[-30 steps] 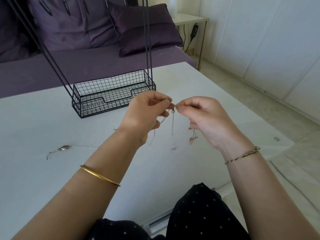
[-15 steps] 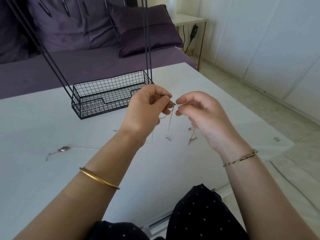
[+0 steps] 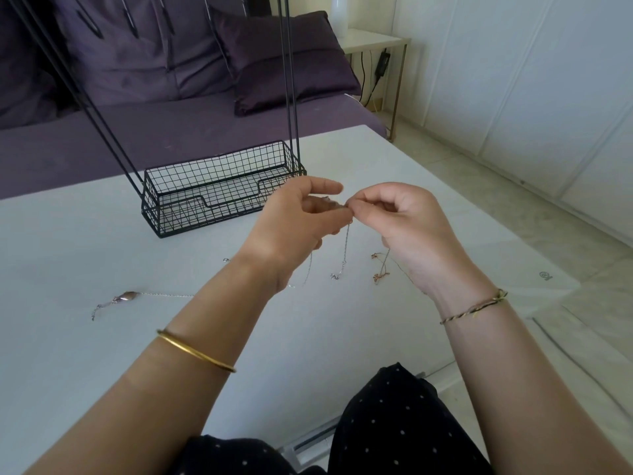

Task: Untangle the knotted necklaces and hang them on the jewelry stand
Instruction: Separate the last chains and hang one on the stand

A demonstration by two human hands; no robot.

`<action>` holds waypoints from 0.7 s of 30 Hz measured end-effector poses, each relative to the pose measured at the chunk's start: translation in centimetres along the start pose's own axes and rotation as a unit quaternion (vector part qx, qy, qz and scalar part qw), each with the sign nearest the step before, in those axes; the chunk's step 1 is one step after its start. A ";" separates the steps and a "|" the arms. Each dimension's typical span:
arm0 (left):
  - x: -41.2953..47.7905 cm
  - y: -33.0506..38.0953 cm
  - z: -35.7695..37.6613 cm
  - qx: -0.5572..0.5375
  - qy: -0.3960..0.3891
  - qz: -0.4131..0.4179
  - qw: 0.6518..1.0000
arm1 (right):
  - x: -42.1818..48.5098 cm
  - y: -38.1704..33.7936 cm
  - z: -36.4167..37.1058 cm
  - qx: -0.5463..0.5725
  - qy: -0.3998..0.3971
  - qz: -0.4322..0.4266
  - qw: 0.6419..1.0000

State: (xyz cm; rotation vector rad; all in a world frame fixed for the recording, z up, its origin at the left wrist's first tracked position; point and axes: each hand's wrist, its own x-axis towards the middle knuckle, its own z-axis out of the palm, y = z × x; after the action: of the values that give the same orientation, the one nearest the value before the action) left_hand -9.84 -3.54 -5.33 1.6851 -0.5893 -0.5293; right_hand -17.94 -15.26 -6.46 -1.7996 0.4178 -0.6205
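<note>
My left hand [image 3: 298, 224] and my right hand [image 3: 400, 228] meet above the white table [image 3: 85, 354], both pinching the knot of thin chains between fingertips. A silver chain [image 3: 345, 248] hangs from the pinch, its clasp end dangling near the table. A rose-gold chain [image 3: 381, 269] trails down under my right hand. Another silver necklace with an oval pendant [image 3: 125, 297] lies flat on the table to the left. The black wire jewelry stand [image 3: 219, 190] sits just beyond my hands, its rods rising out of view.
A purple sofa with cushions [image 3: 281, 63] stands behind the table. A small side table [image 3: 373, 42] with a cable is at the back right. The table's right edge drops to a pale tiled floor [image 3: 513, 207]. My dotted dark clothing [image 3: 394, 423] is at the near edge.
My hands parted slightly, then closed together again on the knot. The left index finger has lifted and straightened. The hanging silver chain swung a little.
</note>
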 end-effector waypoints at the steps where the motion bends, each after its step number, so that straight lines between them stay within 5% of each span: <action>1: 0.0 0.0 -0.1 0.005 0.002 0.002 1.000 | 0.0 0.0 -0.1 -0.009 0.000 -0.003 1.000; 9: 0.3 0.6 -0.2 -0.048 0.039 -0.053 0.997 | 0.3 -0.6 -0.8 -0.138 -0.050 -0.039 0.988; 14: 0.1 1.0 -0.4 -0.114 -0.031 -0.145 0.982 | 0.1 -0.8 -0.8 -0.101 -0.042 -0.042 0.993; 21: 0.0 0.8 0.0 -0.052 -0.073 -0.112 0.990 | 0.1 -0.8 -0.9 -0.079 -0.014 -0.019 0.997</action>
State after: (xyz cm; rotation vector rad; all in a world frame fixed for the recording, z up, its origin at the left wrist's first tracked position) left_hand -9.88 -3.69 -4.58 1.6318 -0.4700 -0.8379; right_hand -18.40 -15.75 -5.46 -1.9682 0.4247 -0.6016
